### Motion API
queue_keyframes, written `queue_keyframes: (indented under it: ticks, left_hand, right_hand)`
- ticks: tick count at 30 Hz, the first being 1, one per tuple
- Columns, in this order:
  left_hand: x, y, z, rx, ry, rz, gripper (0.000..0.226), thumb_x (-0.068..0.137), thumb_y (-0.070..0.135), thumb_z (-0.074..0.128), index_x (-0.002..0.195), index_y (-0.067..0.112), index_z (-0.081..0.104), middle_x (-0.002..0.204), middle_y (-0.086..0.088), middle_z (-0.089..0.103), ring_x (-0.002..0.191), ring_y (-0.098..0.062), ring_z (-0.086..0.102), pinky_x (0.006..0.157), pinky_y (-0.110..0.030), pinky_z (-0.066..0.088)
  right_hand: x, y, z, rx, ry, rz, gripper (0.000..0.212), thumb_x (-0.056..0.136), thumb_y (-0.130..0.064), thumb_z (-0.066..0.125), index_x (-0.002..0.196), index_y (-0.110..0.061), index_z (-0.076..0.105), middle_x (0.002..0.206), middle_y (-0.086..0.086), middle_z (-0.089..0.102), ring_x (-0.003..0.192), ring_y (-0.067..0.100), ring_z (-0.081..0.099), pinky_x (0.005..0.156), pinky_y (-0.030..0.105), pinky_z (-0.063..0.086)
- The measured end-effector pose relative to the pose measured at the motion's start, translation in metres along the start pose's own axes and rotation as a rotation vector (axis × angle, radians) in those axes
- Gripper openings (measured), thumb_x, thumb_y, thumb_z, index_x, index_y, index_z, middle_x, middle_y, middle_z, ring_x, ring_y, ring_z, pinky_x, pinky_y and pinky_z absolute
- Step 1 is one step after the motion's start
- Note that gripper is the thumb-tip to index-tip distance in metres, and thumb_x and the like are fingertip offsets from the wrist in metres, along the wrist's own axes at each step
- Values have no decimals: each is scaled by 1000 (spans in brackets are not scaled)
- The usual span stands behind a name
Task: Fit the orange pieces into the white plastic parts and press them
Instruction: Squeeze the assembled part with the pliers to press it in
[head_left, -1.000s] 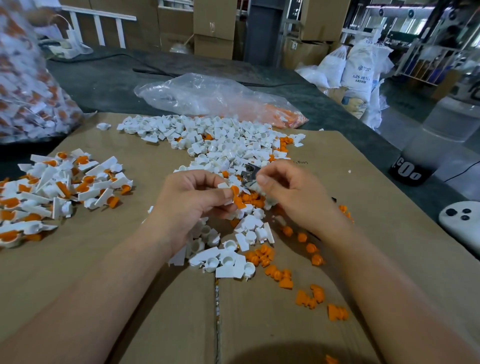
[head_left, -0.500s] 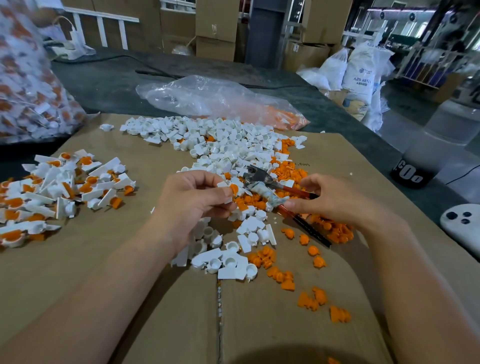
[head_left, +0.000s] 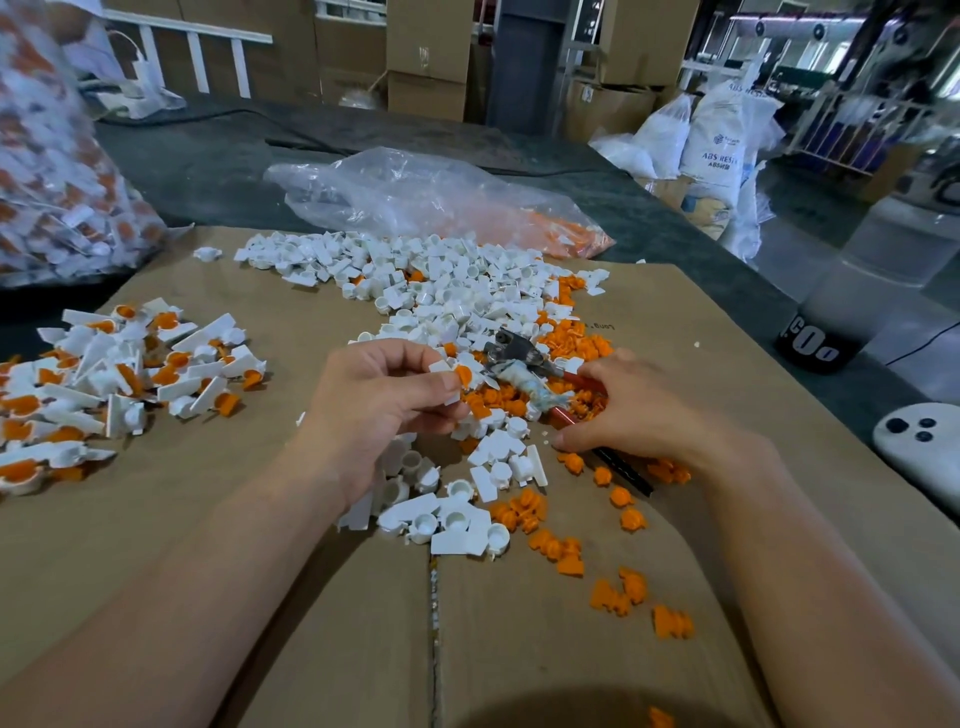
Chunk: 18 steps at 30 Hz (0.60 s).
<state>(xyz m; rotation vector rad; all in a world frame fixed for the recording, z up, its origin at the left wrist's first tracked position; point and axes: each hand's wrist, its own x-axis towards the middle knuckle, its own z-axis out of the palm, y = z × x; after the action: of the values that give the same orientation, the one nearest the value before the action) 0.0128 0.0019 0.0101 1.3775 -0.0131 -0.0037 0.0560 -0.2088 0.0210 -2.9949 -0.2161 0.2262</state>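
Left hand (head_left: 374, 410) pinches white part (head_left: 439, 367); sack (head_left: 727, 130): "ABS RESIN".

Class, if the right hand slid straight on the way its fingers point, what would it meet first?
The right hand, holding the pliers, would likely meet the loose white parts first.

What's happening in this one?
A person is assembling small plastic parts on a cardboard sheet. The left hand pinches a white part with an orange piece seated in it, while the right hand grips the handles of pliers lying on the loose pieces. A pile of finished parts lies at the left.
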Motion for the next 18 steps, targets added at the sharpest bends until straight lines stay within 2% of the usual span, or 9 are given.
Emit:
queue_keyframes:
  ticks: [2, 3, 8, 14, 18]
  left_hand:
    - [0, 0, 0, 10, 0, 1, 10, 75, -7, 64, 72, 2, 62, 57, -6, 65, 56, -17, 67, 51, -20, 55]
    - [0, -1, 0, 15, 1, 3, 10, 75, -7, 64, 71, 3, 62, 57, -6, 65, 56, -17, 67, 51, -20, 54]
    - [1, -2, -1, 24, 2, 22, 12, 78, -6, 63, 71, 4, 61, 59, -5, 65, 57, -17, 67, 49, -19, 53]
    - [1, -1, 0, 3, 18, 31, 14, 80, -6, 60, 72, 5, 59, 56, -2, 64, 56, -15, 66, 49, -19, 53]
    - [2, -3, 0, -61, 49, 51, 17, 83, -6, 57, 73, 7, 56, 53, 2, 63, 55, -13, 66, 48, -19, 52]
  right_hand:
    - [0, -2, 1, 22, 33, 5, 60, 68, -48, 69, 116, -17, 50, 103, -1, 40, 91, 14, 41, 72, 31, 40]
    - [0, -3, 1, 32, 48, 7, 57, 68, -44, 69, 115, -17, 51, 101, 0, 40, 89, 14, 42, 72, 32, 42]
    - [1, -4, 0, 37, 112, -6, 50, 73, -33, 66, 117, -15, 52, 101, 1, 41, 91, 15, 42, 73, 29, 39]
    - [2, 0, -1, 20, 209, -17, 31, 78, -19, 60, 107, -11, 55, 98, 4, 48, 90, 17, 44, 75, 32, 42]
    - [1, 2, -3, 83, 303, -49, 30, 78, -16, 60, 107, -13, 54, 96, 1, 49, 88, 14, 41, 71, 27, 33]
